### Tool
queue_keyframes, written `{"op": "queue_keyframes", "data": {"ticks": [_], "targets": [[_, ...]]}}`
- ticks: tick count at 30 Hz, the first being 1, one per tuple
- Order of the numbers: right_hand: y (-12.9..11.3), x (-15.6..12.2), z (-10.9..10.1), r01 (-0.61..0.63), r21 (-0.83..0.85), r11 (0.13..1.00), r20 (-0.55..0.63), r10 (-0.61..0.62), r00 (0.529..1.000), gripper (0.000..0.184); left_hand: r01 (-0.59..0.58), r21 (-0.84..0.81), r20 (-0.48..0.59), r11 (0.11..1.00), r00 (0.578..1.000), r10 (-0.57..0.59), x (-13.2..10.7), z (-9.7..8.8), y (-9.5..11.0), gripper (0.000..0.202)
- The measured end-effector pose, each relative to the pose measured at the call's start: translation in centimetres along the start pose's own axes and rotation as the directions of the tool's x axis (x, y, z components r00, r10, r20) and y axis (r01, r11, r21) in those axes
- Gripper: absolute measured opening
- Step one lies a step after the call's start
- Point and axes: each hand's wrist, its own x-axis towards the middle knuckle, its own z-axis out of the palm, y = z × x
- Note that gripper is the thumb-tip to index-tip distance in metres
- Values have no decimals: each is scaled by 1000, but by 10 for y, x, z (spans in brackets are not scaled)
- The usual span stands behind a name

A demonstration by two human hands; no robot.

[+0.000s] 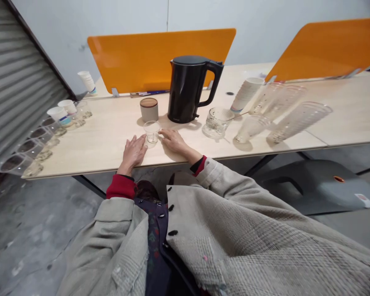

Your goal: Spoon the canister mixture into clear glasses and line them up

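Note:
A small clear plastic cup (152, 132) stands upright near the table's front edge, between my two hands. My left hand (133, 153) lies flat on the tabletop at the cup's left, fingers stretched out and tips close to its side. From the right, my right hand (174, 141) rests on the table with its fingers extended towards the cup. Whether the fingertips touch the cup I cannot tell. Just behind the cup is a grey canister with a wooden lid (149, 109). A black electric kettle (185, 90) stands behind my right hand.
To the right are a ribbed glass bowl (217, 122), a paper cup stack (247, 95) and clear plastic cup stacks (299, 123). Several cups (38, 137) line the left edge. Orange dividers (126, 61) rise behind. A grey stool (320, 185) is below, right.

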Motion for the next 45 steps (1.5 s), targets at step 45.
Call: {"op": "queue_keyframes", "data": {"ticks": [45], "targets": [[-24,-22,-1,-164,-290,943,125,207,970,75,44,101,-66,994,997,-38,2,11,1,69]]}}
